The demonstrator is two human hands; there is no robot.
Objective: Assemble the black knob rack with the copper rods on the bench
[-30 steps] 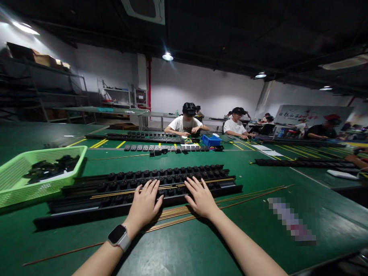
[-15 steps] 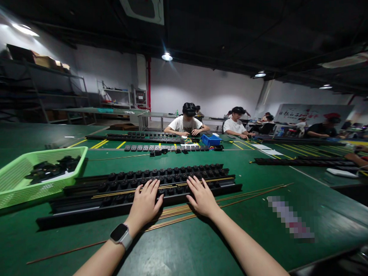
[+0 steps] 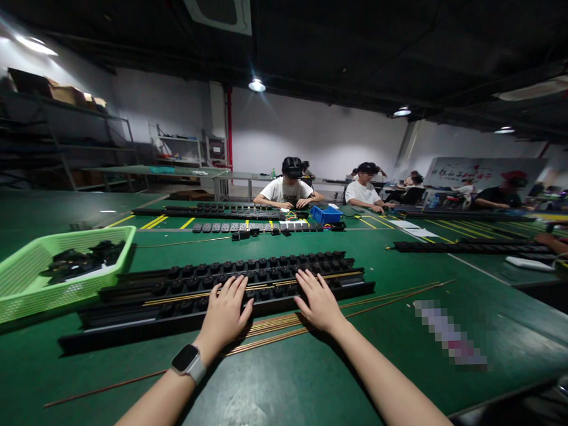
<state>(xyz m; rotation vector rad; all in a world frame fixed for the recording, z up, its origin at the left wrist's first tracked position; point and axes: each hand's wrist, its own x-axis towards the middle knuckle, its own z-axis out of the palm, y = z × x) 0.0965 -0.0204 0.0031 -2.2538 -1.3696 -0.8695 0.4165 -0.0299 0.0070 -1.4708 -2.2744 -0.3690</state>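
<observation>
Long black rails [image 3: 115,335] lie side by side in front of me, with rows of small black socket-like modules [image 3: 262,265] set along them. Thin brass rods [image 3: 175,299] rest lengthwise on the rails and run under my fingers. My left hand [image 3: 226,311], with a watch [image 3: 186,360] on its wrist, lies palm down over the front rails, fingers spread. Further right, my right hand [image 3: 319,302] rests the same way, thumb apart. More brass rods [image 3: 273,326] lie on the table below the hands, partly covered by both. Neither hand is wrapped around anything.
A green plastic basket [image 3: 127,249] with black parts stands at the left. Across the green table [image 3: 253,400] are a strip of grey modules [image 3: 219,227], a blue bin [image 3: 326,216] and two seated co-workers. More black rails [image 3: 453,247] lie at the right.
My right hand has slid slightly to the right along the rails. My left hand stays in nearly the same place. The view has shifted a little.
</observation>
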